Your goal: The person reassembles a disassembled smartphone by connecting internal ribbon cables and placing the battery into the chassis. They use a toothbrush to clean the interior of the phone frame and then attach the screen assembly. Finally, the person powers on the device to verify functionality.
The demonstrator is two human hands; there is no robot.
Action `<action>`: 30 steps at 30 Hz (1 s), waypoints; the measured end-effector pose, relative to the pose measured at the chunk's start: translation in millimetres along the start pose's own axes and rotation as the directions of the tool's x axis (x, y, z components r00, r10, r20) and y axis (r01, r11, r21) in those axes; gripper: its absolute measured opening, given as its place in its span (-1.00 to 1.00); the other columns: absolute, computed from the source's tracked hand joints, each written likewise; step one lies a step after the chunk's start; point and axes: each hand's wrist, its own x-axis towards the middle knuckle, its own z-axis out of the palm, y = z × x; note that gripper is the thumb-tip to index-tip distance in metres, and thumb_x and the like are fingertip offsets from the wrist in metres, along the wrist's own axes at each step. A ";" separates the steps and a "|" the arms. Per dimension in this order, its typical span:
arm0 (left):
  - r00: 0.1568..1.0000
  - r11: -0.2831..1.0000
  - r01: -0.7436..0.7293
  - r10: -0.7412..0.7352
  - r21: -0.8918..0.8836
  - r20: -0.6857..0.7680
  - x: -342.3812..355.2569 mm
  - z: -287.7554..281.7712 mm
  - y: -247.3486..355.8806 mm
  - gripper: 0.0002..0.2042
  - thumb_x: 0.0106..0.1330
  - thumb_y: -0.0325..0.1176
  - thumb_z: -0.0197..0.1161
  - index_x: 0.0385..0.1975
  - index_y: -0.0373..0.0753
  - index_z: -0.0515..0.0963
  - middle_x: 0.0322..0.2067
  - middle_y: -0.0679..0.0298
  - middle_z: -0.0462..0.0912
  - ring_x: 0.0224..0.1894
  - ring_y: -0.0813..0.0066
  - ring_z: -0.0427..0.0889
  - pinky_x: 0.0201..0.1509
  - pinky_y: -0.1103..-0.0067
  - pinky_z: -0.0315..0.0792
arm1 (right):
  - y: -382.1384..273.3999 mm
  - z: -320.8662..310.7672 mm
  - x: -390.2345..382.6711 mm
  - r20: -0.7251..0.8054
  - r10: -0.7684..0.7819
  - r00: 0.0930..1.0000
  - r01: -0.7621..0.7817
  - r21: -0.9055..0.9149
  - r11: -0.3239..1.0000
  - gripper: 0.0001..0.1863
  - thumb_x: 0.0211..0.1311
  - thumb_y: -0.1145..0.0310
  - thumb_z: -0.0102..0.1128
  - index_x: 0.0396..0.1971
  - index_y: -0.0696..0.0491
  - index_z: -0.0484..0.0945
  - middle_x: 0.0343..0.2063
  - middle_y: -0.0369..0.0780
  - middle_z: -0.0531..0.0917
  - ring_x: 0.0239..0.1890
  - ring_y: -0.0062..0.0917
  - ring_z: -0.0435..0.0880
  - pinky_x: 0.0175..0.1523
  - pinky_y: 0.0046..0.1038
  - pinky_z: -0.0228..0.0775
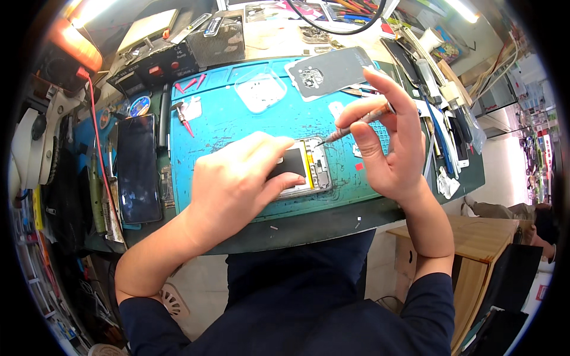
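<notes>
An opened phone (321,172) lies on the blue work mat (208,155), its inner boards and a yellow strip bared at the right end. My left hand (234,172) grips it from the left, thumb across the near side and fingers over the far side, hiding much of it. Between the thumb and fingers of my right hand (392,145) is a thin screwdriver (363,120), tilted. Its tip reaches the phone's upper right corner; whether it sits in a screw is too small to tell.
Beyond the phone are a clear tray (260,90) of small parts and a detached dark back cover (326,72). A black phone (139,168) lies left, near pink-tipped tools (188,127). Tools (436,124) crowd the right edge. A black power box (155,66) stands back left.
</notes>
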 end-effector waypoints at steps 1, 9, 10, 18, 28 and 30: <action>0.998 0.998 -0.059 0.059 0.039 -0.002 -0.3 0.2 1.0 -0.59 0.11 -0.16 0.53 -0.08 -0.20 0.67 -0.28 0.33 0.68 -0.39 0.45 0.69 -0.34 0.54 0.56 | -2.4 -1.6 -0.7 0.042 0.057 0.998 -0.057 -0.003 0.998 -0.46 0.47 0.52 0.17 0.37 0.27 0.27 -0.31 -0.13 0.69 -0.32 -0.52 0.72 -0.13 -0.50 0.59; 0.979 0.964 -0.200 0.187 0.178 0.086 -6.2 -1.6 8.5 -0.53 0.10 0.01 0.43 -0.09 -0.19 0.71 -0.17 0.35 0.63 -0.23 0.42 0.66 -0.21 0.50 0.56 | -3.5 -0.2 -3.4 0.150 0.122 0.981 -0.110 -0.087 0.990 -0.46 0.52 0.44 0.14 0.38 0.30 0.25 -0.25 -0.10 0.68 -0.25 -0.52 0.69 -0.02 -0.45 0.59; 0.978 0.963 -0.201 0.185 0.180 0.098 -5.8 -1.6 8.8 -0.52 0.10 0.02 0.42 -0.08 -0.19 0.71 -0.17 0.35 0.63 -0.22 0.42 0.66 -0.20 0.50 0.57 | -4.0 -0.4 -3.0 0.156 0.120 0.980 -0.104 -0.102 0.989 -0.47 0.52 0.45 0.15 0.37 0.30 0.26 -0.25 -0.10 0.68 -0.24 -0.51 0.70 -0.03 -0.45 0.59; 0.980 0.968 -0.183 0.165 0.172 0.114 -7.5 -0.4 10.4 -0.49 0.08 0.01 0.42 -0.05 -0.21 0.69 -0.14 0.32 0.62 -0.19 0.38 0.66 -0.14 0.48 0.56 | -7.5 -6.5 7.5 0.318 0.062 0.946 -0.035 -0.091 0.995 -0.45 0.41 0.54 0.23 0.36 0.20 0.35 -0.20 -0.12 0.72 -0.25 -0.49 0.74 -0.11 -0.46 0.61; 0.976 0.965 -0.190 0.166 0.179 0.138 -8.2 -1.5 12.1 -0.44 0.05 0.04 0.42 -0.03 -0.24 0.66 -0.12 0.32 0.59 -0.14 0.38 0.68 -0.13 0.47 0.56 | -21.0 -12.9 16.7 0.305 0.250 0.919 -0.177 -0.247 0.953 -0.45 0.34 0.66 0.20 0.34 0.13 0.46 -0.01 -0.08 0.74 -0.11 -0.50 0.78 -0.04 -0.48 0.61; 0.976 0.960 -0.195 0.170 0.199 0.139 -8.6 -0.6 12.4 -0.43 0.05 0.05 0.41 -0.03 -0.24 0.66 -0.12 0.32 0.59 -0.14 0.39 0.68 -0.14 0.48 0.56 | -23.0 -10.9 19.7 0.293 0.212 0.932 -0.119 -0.307 0.944 -0.46 0.33 0.66 0.21 0.32 0.11 0.49 -0.06 -0.10 0.74 -0.12 -0.51 0.78 -0.06 -0.48 0.60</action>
